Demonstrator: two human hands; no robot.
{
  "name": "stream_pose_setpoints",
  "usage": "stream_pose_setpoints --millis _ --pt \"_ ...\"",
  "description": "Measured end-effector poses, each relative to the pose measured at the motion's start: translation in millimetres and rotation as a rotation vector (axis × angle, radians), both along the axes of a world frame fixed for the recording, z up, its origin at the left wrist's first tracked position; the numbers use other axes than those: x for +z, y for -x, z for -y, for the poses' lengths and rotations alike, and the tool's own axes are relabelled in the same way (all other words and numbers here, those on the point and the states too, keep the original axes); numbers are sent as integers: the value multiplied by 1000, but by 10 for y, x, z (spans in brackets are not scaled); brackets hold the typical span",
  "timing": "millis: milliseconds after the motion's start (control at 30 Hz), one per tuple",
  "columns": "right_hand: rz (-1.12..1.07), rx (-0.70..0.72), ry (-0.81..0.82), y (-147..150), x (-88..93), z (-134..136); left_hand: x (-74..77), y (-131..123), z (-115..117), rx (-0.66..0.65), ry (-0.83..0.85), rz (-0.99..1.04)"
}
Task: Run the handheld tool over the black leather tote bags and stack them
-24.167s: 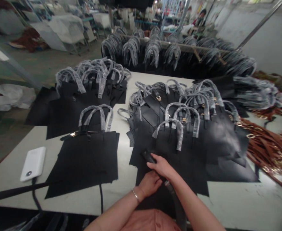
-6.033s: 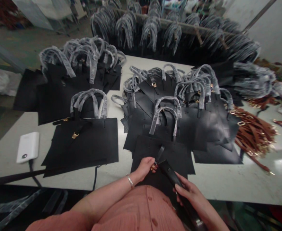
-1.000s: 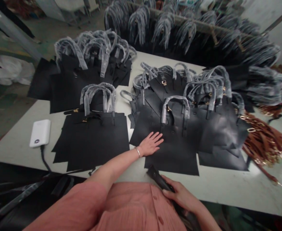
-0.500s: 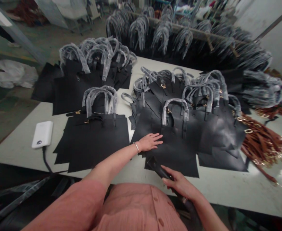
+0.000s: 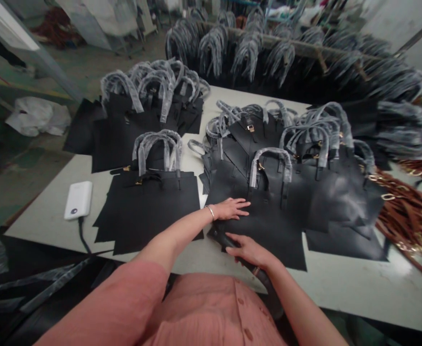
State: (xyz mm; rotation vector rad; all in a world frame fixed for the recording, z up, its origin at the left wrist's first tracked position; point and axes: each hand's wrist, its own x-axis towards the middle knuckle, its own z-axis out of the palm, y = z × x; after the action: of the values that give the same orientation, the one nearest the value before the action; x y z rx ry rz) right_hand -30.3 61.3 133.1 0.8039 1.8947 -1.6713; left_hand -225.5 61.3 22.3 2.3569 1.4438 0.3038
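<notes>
Over the pale table (image 5: 344, 283), both arms reach forward, the left slanting away and rightward, the right coming in from the other side, so that they nearly meet. The left hand (image 5: 231, 209) lies palm down, fingers spread wide, on the near black bag (image 5: 268, 226); the right hand (image 5: 249, 251), just nearer the body, is wrapped around a black tool (image 5: 222, 239). The bag lies flat under the left fingers and stretches to their right, smooth and plain with a dull sheen; its plastic-wrapped handle (image 5: 274, 152) arches up beyond the fingertips. The tool is dark and slim, and a small gold clasp (image 5: 260, 166) shows within the handle's arch, past the left hand. The bag's top edge faces away from the body, its bottom edge dipping nearer toward the right. The tool's long axis slants away and leftward, its head just below the left wrist, its tail trailing under the right forearm
</notes>
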Motion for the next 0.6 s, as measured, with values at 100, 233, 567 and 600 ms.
stream_pose_setpoints --millis 100,233,567,600 --pt "2 72 16 -67 54 47 -13 -3 -1 7 3 -12" --pt "-62 151 36 44 20 186 -12 -13 7 18 16 8" --pt "-132 178 -33 -3 159 90 31 -21 29 29 -32 -19" --pt "-119 147 -41 -128 218 17 29 -35 45 44 -48 -26"
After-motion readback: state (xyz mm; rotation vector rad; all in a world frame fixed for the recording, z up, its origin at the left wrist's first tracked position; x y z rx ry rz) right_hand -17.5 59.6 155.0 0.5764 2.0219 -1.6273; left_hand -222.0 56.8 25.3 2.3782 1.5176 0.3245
